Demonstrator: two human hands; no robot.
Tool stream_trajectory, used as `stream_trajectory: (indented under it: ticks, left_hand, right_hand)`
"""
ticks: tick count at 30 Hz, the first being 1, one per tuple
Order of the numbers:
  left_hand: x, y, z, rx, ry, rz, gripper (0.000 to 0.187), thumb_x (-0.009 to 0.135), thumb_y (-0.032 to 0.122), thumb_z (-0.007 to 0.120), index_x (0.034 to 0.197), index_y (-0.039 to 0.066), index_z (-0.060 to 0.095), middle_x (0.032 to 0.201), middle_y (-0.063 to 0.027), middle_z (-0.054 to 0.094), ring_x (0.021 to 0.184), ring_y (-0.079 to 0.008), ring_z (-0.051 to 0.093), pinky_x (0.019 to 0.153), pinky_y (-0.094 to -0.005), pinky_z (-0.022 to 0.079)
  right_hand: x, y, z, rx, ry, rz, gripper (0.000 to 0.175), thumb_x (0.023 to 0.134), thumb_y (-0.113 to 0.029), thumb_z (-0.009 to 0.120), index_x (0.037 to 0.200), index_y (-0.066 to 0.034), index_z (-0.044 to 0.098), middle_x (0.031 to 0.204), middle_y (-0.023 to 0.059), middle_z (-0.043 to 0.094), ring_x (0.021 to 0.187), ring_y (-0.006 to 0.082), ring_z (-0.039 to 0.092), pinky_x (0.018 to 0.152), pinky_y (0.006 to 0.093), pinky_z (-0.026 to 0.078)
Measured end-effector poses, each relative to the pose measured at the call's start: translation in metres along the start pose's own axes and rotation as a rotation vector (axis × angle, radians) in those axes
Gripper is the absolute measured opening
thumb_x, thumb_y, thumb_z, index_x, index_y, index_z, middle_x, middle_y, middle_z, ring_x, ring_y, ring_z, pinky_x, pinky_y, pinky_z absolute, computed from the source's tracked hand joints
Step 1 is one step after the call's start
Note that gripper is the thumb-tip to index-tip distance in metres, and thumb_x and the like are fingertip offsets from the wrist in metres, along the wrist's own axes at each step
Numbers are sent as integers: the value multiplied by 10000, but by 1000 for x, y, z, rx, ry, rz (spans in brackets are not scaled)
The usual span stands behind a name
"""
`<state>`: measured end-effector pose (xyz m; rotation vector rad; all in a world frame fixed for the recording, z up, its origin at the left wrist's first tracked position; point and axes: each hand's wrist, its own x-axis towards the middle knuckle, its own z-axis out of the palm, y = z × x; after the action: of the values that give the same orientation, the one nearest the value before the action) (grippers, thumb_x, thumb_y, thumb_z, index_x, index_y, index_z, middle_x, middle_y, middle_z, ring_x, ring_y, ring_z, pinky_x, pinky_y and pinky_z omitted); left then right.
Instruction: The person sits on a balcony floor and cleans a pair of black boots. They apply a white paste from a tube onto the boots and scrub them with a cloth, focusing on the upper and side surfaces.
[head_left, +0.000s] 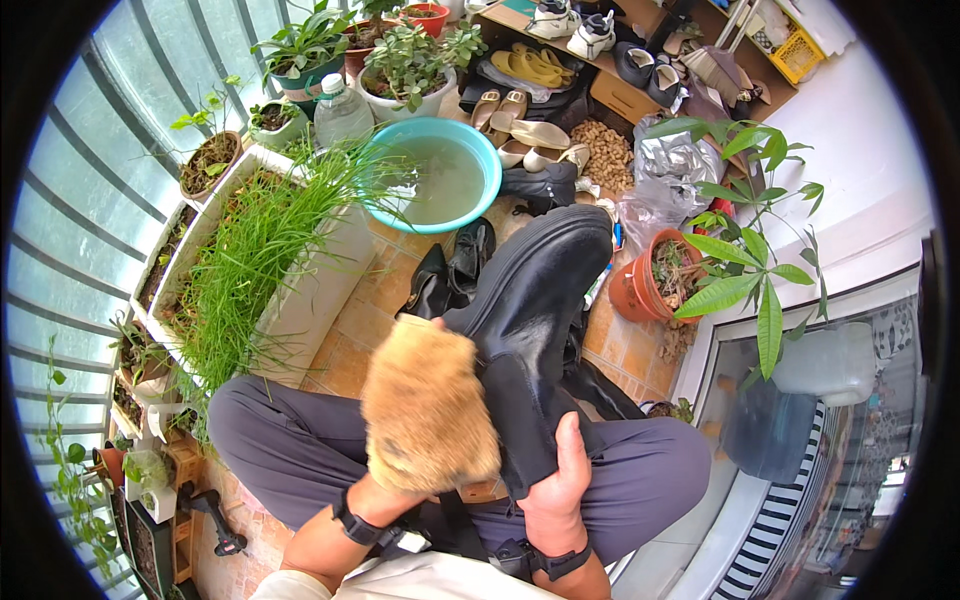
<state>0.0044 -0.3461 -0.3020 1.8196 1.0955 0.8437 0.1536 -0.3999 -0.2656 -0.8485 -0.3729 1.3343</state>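
A black leather ankle boot (544, 289) is tilted above my lap, its toe pointing away from me. My right hand (556, 480) grips the boot's shaft near the top opening, thumb along the outside. A tan fluffy polishing mitt (427, 409) covers my left hand (382, 501), so only the wrist and what looks like a fingertip by the sole show. The mitt lies against the boot's left side; how the fingers inside are bent is hidden. Behind the held boot, another black boot (600, 390) is partly visible by my right knee.
Black shoes (469, 255) stand on the tiles ahead. Beyond them are a turquoise basin (491, 169) of cloudy water and several pale shoes (540, 135). A long white planter (311, 304) of grassy plants runs along my left; a terracotta pot (634, 289) stands right, near a glass door (810, 420).
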Motion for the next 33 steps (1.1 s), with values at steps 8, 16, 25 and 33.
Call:
stream_trajectory:
  ticks: [8, 16, 25, 33]
  left_hand:
    - [-15, -29, 9, 383, 49, 96, 584, 1052, 194, 507, 1578, 82, 278, 1536, -103, 411, 1418, -227, 388, 1180, -355, 315]
    - [15, 42, 4, 927, -489, 57, 609, 1002, 374, 507, 1535, 99, 400, 1558, -137, 417, 1457, -326, 341, 1200, -493, 272]
    - [-5, 13, 4, 316, -166, -1, 629, 963, 340, 615, 1525, 137, 422, 1562, -122, 414, 1432, -303, 379, 1194, -480, 297]
    - [-21, -5, 22, 358, -168, 155, 647, 1019, 336, 540, 1578, 109, 308, 1620, -110, 337, 1496, -298, 298, 1254, -483, 151]
  right_hand:
    - [-5, 9, -5, -24, 1, 40, 575, 1094, -356, 374, 1468, 76, 433, 1473, 204, 517, 1345, 306, 530, 1153, 427, 398]
    - [-5, 12, -11, -233, 90, -45, 500, 1091, -309, 411, 1400, 72, 508, 1379, 158, 594, 1250, 254, 597, 1070, 391, 465]
    - [-10, 16, -16, -403, 117, 2, 467, 1086, -301, 449, 1356, 63, 560, 1308, 139, 643, 1170, 230, 643, 1006, 366, 508]
    - [-1, 10, -5, 70, 149, 92, 551, 1085, -375, 385, 1423, 42, 506, 1404, 161, 588, 1275, 281, 581, 1113, 416, 426]
